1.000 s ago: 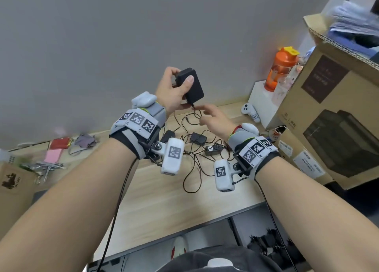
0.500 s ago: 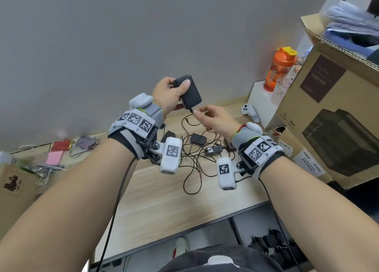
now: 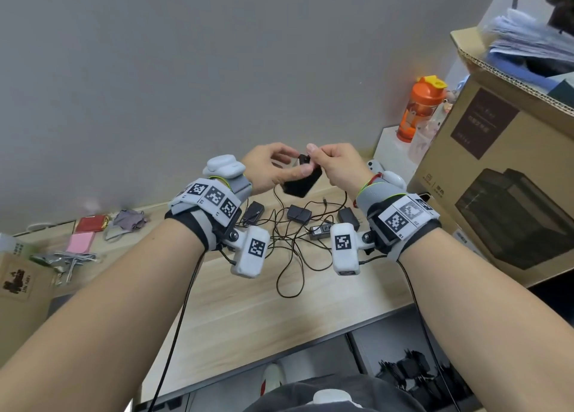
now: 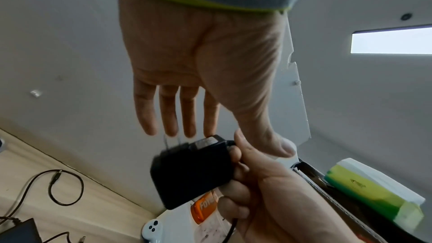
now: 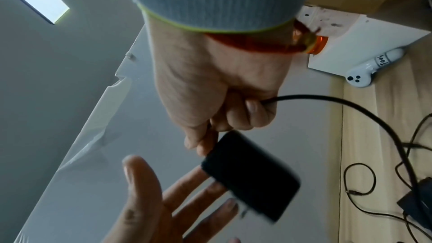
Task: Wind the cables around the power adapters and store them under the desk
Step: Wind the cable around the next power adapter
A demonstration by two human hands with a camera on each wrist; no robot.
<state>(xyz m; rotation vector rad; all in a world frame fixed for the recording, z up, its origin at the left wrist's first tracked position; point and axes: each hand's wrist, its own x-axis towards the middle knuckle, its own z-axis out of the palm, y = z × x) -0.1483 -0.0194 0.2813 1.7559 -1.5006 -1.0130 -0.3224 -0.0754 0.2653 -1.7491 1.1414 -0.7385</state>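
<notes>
A black power adapter [image 3: 302, 183] is held in the air above the wooden surface [image 3: 248, 303], between the two hands and in front of the grey wall. The right hand [image 3: 337, 166] has its grip closed on it: thumb and curled fingers pinch the adapter's upper corner, and the adapter's cable [image 5: 364, 106] runs out from under those fingers down to the surface. The left hand [image 3: 270, 167] has its fingers [image 4: 168, 114] straight and spread, an open grip; in the left wrist view the fingertips sit just beside the adapter's plug prongs, and whether they touch it is hard to tell. In the head view the left thumb lies against the adapter's face.

Below, on the surface, several more black adapters [image 3: 298, 213] lie in a tangle of thin black cables [image 3: 292, 265]. A white game controller [image 5: 364, 75] rests near the back edge, beside an orange bottle [image 3: 419, 110] and a large cardboard box [image 3: 509, 175].
</notes>
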